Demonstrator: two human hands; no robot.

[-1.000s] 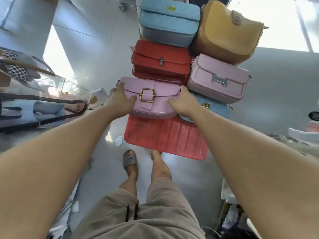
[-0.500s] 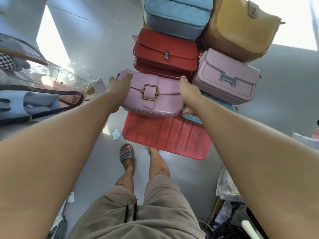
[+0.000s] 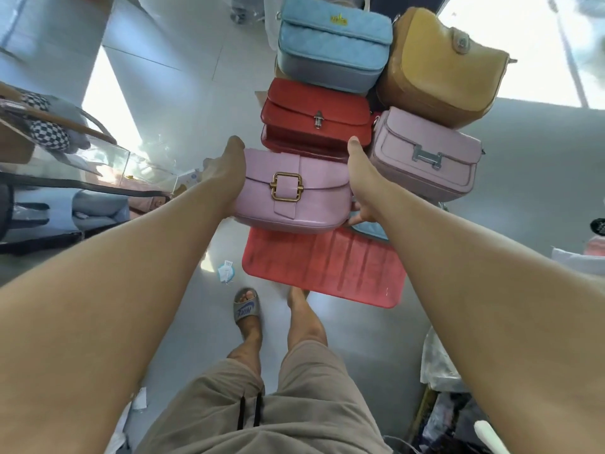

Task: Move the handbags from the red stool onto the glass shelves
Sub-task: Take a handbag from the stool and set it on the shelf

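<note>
A lilac handbag (image 3: 294, 194) with a brass buckle is held between both my hands, above the near end of the red stool (image 3: 324, 267). My left hand (image 3: 226, 172) grips its left side and my right hand (image 3: 360, 178) grips its right side, fingers under it. Behind it on the stool lie a red handbag (image 3: 314, 119), a pale pink handbag (image 3: 425, 155), a blue quilted handbag (image 3: 334, 44) and a mustard handbag (image 3: 438, 67). A light blue handbag (image 3: 370, 229) peeks out under my right hand. The glass shelves (image 3: 98, 158) stand at the left.
The shelves hold a checkered bag (image 3: 49, 132) and a pale blue bag (image 3: 98, 208). My legs and a sandalled foot (image 3: 247, 309) stand just before the stool. Scraps of paper (image 3: 226, 273) lie on the grey floor. Plastic-wrapped goods (image 3: 442, 371) sit at the lower right.
Both hands have slid from the top of the lilac handbag to its sides and closed round it. The bag has come up a little off the stool.
</note>
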